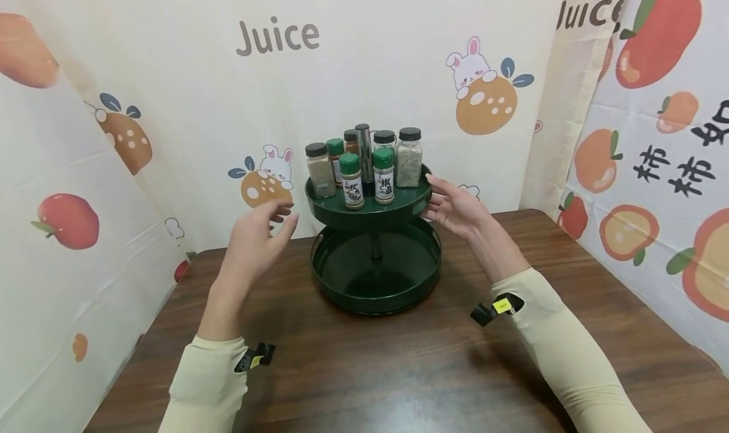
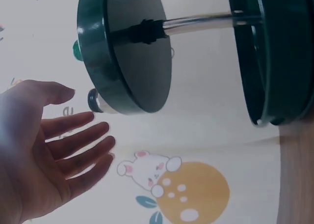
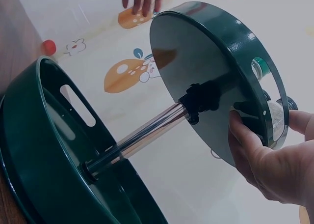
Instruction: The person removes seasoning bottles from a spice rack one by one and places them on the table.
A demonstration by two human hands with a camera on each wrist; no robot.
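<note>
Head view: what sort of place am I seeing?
Probably a makeshift work corner: fruit-printed sheets hang behind and beside a wood-look table, where a two-tier green stand holds spice jars.

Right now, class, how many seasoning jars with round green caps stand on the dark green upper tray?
3: the front-left jar, the front-right jar and the partly hidden jar behind the front-left one. Others may be hidden.
</note>
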